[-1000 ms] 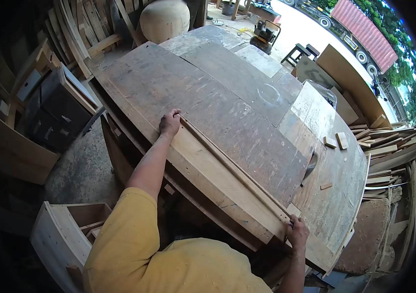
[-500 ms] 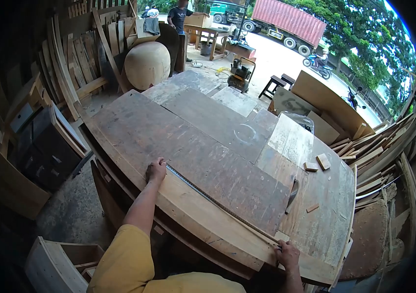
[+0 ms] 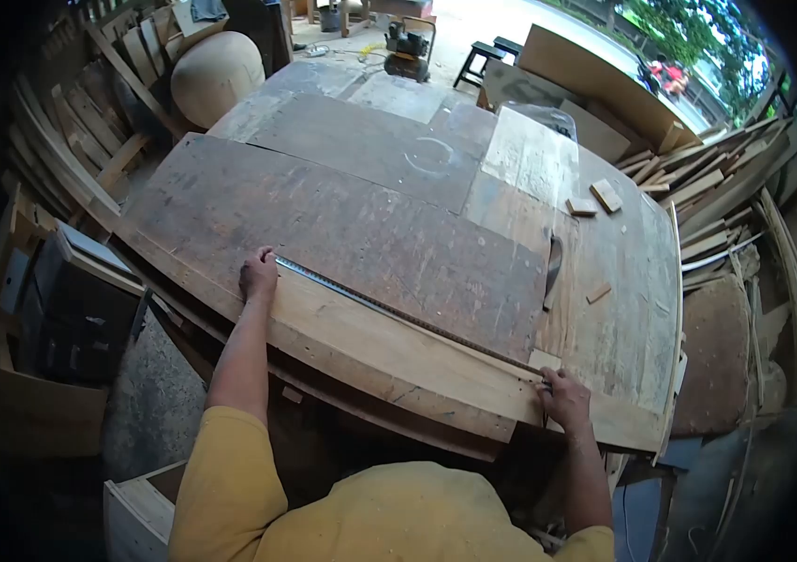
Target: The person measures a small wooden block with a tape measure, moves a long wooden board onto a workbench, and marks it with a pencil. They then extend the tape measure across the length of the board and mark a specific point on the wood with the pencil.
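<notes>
Strip (image 3: 408, 318): held at both ends. The left hand (image 3: 258, 274) is curled down over its left end, and the right hand (image 3: 562, 398) is closed around its right end, near the front edge of the worktop (image 3: 324, 211). Both arms are extended, with yellow sleeves at the shoulders.

Orientation: the long axis runs diagonally, from upper left at the left hand to lower right at the right hand. The strip is thin, narrow and straight, dark along its visible edge. It lies along the far edge of the plank (image 3: 370, 351).

Plank: pale, smooth wood, long and flat. It is parallel to the strip and rests on the front of the worktop.

Adjacent items:
- A small pale block (image 3: 545, 360) sits just beside the right end of the strip, touching the plank.
- A dark curved slot (image 3: 553, 267) lies beyond the block.
- A chip (image 3: 598, 294) and two offcuts (image 3: 595, 201) lie farther right, well apart from the strip.

Worktop: dark, worn, scratched boards with paler patches.

Surroundings: a rounded wooden form (image 3: 216, 75) stands at the far left, and stacked slats (image 3: 717, 234) lie on the right.
</notes>
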Available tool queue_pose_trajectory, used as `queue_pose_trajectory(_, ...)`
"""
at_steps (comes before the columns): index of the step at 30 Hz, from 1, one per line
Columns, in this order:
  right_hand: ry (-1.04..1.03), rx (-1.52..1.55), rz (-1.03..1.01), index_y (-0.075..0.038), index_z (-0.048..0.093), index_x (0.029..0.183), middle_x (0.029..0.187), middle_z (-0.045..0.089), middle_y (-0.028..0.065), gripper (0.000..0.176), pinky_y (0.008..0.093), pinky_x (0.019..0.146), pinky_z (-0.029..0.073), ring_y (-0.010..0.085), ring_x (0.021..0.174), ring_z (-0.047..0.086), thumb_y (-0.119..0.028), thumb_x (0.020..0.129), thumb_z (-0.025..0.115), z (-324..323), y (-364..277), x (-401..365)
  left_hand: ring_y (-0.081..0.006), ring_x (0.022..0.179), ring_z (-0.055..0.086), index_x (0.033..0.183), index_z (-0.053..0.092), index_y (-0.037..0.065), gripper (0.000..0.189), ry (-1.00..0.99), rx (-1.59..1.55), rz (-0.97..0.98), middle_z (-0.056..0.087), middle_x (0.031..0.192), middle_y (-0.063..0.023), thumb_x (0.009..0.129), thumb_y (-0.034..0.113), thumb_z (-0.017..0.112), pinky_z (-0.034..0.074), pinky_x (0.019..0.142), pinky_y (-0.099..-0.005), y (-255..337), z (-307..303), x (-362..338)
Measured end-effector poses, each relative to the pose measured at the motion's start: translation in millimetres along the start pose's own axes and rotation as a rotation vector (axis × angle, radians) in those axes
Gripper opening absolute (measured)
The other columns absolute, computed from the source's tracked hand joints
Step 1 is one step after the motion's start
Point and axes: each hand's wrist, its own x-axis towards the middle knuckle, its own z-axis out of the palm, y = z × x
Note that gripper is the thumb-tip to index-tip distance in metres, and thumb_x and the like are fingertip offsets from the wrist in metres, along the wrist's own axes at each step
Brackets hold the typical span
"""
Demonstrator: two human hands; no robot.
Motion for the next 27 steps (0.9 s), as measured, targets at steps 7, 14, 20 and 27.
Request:
queue_pose_trajectory(7,-0.029,-0.030,0.060,-0.021,0.063,0.124,0.098,0.064,0.0116,0.038,0.0441,0.073,0.055,0.0333,0.086,0.068,-0.034,0.089,0.067,1,29,-10,-0.0306,0.099,0.070,0.114,0.072,0.010,0.031,-0.021,0.031,0.129,0.073,0.106,-0.0148,0.093,0.027,0.057,0.053,0.086,-0.0410,-4,0,5)
queue_pose_trajectory(14,-0.052,-0.069,0.132,-0.021,0.063,0.124,0.098,0.064,0.0118,0.039,0.0445,0.074,0.055,0.0337,0.087,0.068,-0.035,0.088,0.067,1,64,-19,-0.0305,0.099,0.070,0.115,0.071,0.009,0.031,0.012,0.052,0.171,0.073,0.108,-0.0152,0.093,0.025,0.057,0.053,0.086,-0.0399,-9,3,8)
queue_pose_trajectory(20,-0.027,-0.041,0.097,-0.021,0.066,0.119,0.094,0.064,0.0131,0.036,0.0470,0.068,0.055,0.0352,0.081,0.068,-0.032,0.085,0.070,8,74,-24,-0.0381,0.102,0.068,0.120,0.069,0.017,0.034,0.029,0.174,0.065,0.071,0.109,-0.0198,0.094,0.031,0.051,0.053,0.087,-0.0467,3,1,-2)
queue_pose_trajectory(27,-0.032,-0.044,0.052,-0.021,0.066,0.119,0.095,0.064,0.0147,0.039,0.0474,0.071,0.054,0.0346,0.082,0.068,-0.032,0.083,0.070,13,87,-26,-0.0358,0.112,0.059,0.116,0.068,0.010,0.034,0.118,0.224,0.249,0.067,0.117,-0.0146,0.085,0.023,0.061,0.046,0.096,-0.0459,-1,6,-9)
